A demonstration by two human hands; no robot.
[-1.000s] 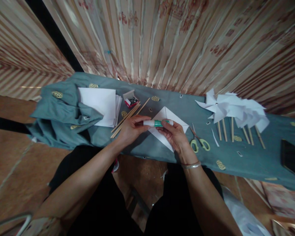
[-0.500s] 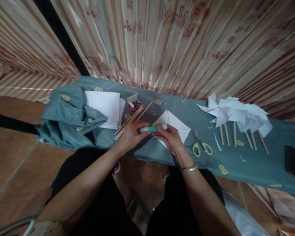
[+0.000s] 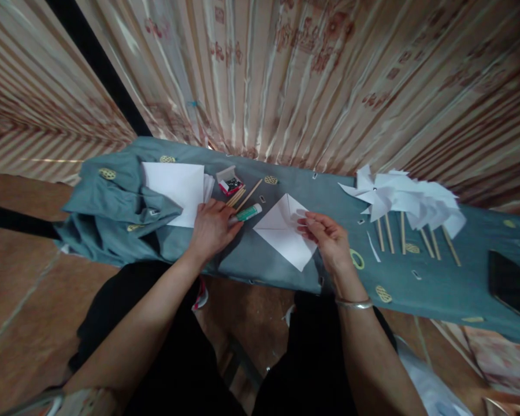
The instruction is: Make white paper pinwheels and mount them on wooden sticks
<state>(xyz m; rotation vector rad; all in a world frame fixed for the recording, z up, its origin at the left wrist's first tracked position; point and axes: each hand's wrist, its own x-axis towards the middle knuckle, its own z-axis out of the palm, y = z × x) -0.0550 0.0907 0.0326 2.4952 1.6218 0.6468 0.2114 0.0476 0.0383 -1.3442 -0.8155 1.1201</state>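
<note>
My left hand [image 3: 212,228] rests low on the cloth beside the paper stack, its thumb and fingers closed around a white and green glue stick [image 3: 248,213]. The stick lies slanted near the wooden sticks [image 3: 248,195], which my hand partly covers. To the right lies a creased white paper square [image 3: 281,237], turned cornerwise. My right hand [image 3: 327,234] is at its right side, fingertips pinched together at the paper, which seems slightly lifted there. That corner is hidden by the fingers. Scissors with a green handle [image 3: 357,259] are mostly covered by my right hand.
A stack of white paper [image 3: 173,190] lies at left, with a small red box of pins [image 3: 230,182] near it. Several paper pinwheels on sticks [image 3: 409,196] overlap at right. Beyond are a paper strip [image 3: 373,247] and a black phone [image 3: 508,283]. A curtain [image 3: 260,75] hangs behind.
The hands have parted. My left hand has carried the glue stick left and down to the cloth by the wooden sticks. My right hand has let go of it and moved right to the paper.
</note>
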